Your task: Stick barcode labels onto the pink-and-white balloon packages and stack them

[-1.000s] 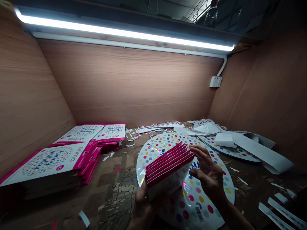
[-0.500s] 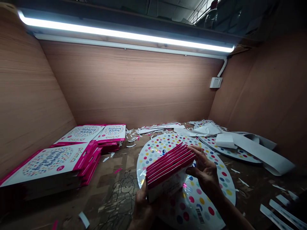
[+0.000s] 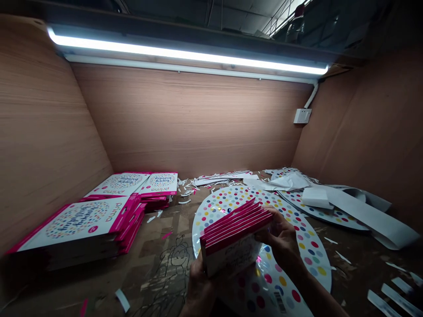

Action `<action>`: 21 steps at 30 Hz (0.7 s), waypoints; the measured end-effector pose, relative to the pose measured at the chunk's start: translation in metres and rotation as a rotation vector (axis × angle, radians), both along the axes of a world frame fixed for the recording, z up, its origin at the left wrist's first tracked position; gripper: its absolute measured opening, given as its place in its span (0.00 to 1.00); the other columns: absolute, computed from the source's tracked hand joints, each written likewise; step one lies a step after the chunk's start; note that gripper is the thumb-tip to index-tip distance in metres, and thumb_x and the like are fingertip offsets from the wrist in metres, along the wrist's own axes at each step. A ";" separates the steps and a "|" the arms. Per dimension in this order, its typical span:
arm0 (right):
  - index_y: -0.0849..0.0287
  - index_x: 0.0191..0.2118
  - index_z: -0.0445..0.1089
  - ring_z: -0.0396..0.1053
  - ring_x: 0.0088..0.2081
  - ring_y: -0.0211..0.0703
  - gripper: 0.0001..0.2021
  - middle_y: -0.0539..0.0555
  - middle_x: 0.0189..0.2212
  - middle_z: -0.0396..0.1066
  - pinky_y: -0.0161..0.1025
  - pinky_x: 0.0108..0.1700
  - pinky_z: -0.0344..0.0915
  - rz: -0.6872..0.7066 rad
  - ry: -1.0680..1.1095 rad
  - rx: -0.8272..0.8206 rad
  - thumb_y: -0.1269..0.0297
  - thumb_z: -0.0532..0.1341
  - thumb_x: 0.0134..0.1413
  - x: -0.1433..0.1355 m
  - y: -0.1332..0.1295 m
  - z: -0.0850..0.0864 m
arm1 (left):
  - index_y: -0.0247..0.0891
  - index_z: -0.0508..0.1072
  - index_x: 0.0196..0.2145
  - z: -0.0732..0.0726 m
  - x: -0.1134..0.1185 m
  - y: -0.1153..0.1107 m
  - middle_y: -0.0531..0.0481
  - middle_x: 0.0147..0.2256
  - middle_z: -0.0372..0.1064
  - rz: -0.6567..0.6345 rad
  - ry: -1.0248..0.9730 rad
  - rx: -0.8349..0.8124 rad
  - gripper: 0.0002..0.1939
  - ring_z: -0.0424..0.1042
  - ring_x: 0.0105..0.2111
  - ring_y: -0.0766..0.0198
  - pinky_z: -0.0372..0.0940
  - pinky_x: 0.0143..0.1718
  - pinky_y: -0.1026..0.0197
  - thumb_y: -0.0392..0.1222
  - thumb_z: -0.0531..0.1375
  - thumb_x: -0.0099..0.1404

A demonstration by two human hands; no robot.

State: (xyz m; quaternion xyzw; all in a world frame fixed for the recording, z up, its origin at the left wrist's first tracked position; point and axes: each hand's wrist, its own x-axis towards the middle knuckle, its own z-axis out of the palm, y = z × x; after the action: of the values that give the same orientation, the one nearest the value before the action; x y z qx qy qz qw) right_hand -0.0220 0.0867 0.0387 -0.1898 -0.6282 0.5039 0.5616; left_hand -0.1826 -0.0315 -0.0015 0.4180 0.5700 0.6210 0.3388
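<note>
Left side of bench: pack stack bars low sideways pass; rear stacks fill back left corner. Open lane between stacks and dotted disc, toward back edge (flat scraps lie along it). Held packs, left hand, right hand block space above disc. Curled paper strip obstructs right side.

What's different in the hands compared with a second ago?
The right hand has moved left and closed around the right end of the pink-edged packs. The front pack's printed face has turned more into view. The left hand still holds their left end; the stacked packs and dotted disc stayed put.
</note>
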 end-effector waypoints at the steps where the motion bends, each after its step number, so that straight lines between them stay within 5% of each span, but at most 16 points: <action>1: 0.53 0.42 0.67 0.63 0.44 0.47 0.19 0.53 0.40 0.65 0.41 0.43 0.63 -0.018 0.002 0.014 0.69 0.66 0.40 -0.001 0.000 -0.001 | 0.37 0.73 0.35 0.000 0.000 0.000 0.50 0.31 0.72 0.004 -0.015 0.005 0.16 0.69 0.32 0.58 0.67 0.29 0.61 0.40 0.67 0.46; 21: 0.48 0.53 0.62 0.53 0.55 0.54 0.28 0.54 0.51 0.57 0.50 0.56 0.54 -0.261 -0.083 0.243 0.68 0.66 0.43 0.005 -0.011 -0.006 | 0.35 0.72 0.32 0.007 0.007 -0.001 0.48 0.30 0.72 0.043 -0.053 -0.027 0.16 0.70 0.31 0.57 0.68 0.29 0.60 0.45 0.67 0.46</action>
State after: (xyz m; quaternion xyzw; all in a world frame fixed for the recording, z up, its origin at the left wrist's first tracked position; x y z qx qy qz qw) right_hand -0.0168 0.0757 0.0328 -0.2210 -0.6770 0.3389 0.6148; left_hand -0.1753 -0.0327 0.0060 0.3844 0.5782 0.6311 0.3459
